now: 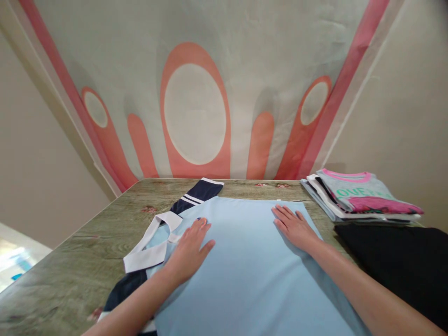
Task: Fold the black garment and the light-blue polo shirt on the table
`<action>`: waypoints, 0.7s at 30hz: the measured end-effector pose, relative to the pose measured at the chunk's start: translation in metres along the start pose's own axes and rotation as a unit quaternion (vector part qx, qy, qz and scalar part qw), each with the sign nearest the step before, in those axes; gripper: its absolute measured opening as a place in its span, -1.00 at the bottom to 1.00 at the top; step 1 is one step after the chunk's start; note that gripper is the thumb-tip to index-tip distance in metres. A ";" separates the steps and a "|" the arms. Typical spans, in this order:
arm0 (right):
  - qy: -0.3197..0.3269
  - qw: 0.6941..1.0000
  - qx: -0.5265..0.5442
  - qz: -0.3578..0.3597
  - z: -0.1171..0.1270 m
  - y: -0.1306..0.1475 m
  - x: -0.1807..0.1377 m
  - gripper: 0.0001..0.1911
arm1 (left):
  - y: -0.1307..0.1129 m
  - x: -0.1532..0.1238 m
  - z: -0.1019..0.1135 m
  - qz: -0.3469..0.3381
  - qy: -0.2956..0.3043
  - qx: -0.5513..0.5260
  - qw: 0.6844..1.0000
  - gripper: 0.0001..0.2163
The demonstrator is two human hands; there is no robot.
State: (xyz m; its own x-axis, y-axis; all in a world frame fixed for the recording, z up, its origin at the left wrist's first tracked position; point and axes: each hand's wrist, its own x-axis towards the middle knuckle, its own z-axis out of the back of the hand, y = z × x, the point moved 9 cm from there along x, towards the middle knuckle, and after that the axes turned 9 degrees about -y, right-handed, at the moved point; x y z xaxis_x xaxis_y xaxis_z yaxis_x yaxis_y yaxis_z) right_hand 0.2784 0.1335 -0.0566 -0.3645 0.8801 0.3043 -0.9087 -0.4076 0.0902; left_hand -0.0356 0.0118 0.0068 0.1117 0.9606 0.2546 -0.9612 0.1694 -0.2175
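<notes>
A light blue shirt (245,261) with a white collar (150,247) and navy sleeves (198,193) lies flat on the table in front of me. My left hand (191,249) rests flat on its left part, beside the collar, fingers stretched out. My right hand (294,226) lies flat on the shirt's right part near the far edge, fingers spread. Neither hand holds anything.
The wood-patterned table (77,261) stands against a wall with orange and white shapes. A stack of folded shirts (357,198), the top one grey with pink trim, sits at the far right. A black garment (399,266) lies in front of that stack.
</notes>
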 end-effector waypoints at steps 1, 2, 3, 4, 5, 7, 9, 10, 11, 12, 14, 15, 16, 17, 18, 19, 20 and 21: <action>0.001 1.000 0.000 -0.001 0.000 0.000 0.000 -0.45 | -0.015 0.002 -0.010 -0.015 0.019 0.016 1.000 -0.43; 0.002 1.000 0.000 -0.002 0.000 0.000 0.000 -0.45 | -0.028 0.005 -0.018 -0.028 0.033 0.030 0.999 -0.40; 0.003 1.000 0.000 -0.003 0.001 0.000 0.000 -0.45 | -0.038 0.008 -0.024 -0.037 0.042 0.041 0.998 -0.37; 0.004 1.000 0.000 -0.003 0.001 0.000 0.000 -0.45 | -0.045 0.011 -0.030 -0.045 0.044 0.049 0.997 -0.35; 0.004 1.000 0.000 -0.003 0.001 0.000 0.000 -0.45 | -0.050 0.015 -0.034 -0.053 0.041 0.055 0.996 -0.35; 0.005 1.000 0.001 -0.003 0.001 0.000 0.000 -0.45 | -0.053 0.020 -0.039 -0.068 0.026 0.066 0.995 -0.36; 0.006 1.000 0.002 -0.002 0.002 0.001 0.000 -0.46 | -0.052 0.022 -0.042 -0.083 0.009 0.073 0.994 -0.38; 0.007 1.000 0.002 -0.003 0.002 0.001 0.000 -0.46 | -0.051 0.023 -0.044 -0.092 0.005 0.075 0.993 -0.39; 0.008 1.000 0.002 -0.004 0.002 0.001 0.000 -0.46 | -0.049 0.024 -0.045 -0.099 0.004 0.076 0.992 -0.39; 0.008 1.000 0.001 -0.006 0.002 0.000 0.001 -0.46 | -0.048 0.026 -0.047 -0.105 0.005 0.076 0.992 -0.39; 0.008 1.000 -0.005 -0.014 0.002 -0.002 0.001 -0.46 | -0.045 0.032 -0.049 -0.120 0.010 0.075 0.990 -0.39; 0.008 1.000 -0.011 -0.020 0.002 -0.004 0.002 -0.46 | -0.044 0.037 -0.050 -0.129 0.016 0.073 0.989 -0.39; 0.008 0.999 -0.018 -0.025 0.002 -0.006 0.002 -0.46 | -0.042 0.043 -0.052 -0.140 0.024 0.070 0.987 -0.39; 0.008 0.999 -0.026 -0.032 0.002 -0.008 0.002 -0.46 | -0.040 0.049 -0.053 -0.154 0.036 0.067 0.985 -0.39; 0.008 0.999 -0.036 -0.037 0.003 -0.010 0.002 -0.47 | -0.038 0.056 -0.054 -0.171 0.049 0.063 0.982 -0.40; 0.007 0.998 -0.047 -0.042 0.005 -0.011 0.001 -0.47 | -0.036 0.063 -0.055 -0.190 0.064 0.059 0.978 -0.40; 0.005 0.997 -0.059 -0.046 0.009 -0.011 0.001 -0.48 | -0.033 0.071 -0.055 -0.208 0.077 0.055 0.973 -0.41; 0.002 0.996 -0.072 -0.050 0.014 -0.011 0.000 -0.49 | -0.030 0.079 -0.055 -0.225 0.089 0.053 0.969 -0.43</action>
State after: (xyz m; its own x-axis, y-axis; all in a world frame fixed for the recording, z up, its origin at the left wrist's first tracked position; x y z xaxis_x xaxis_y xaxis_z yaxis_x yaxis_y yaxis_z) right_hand 0.2910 0.1347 -0.0446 -0.2722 0.9153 0.2967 -0.9598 -0.2801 -0.0165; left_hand 0.0161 0.0945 -0.0187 0.5586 0.8187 0.1333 -0.8243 0.5658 -0.0208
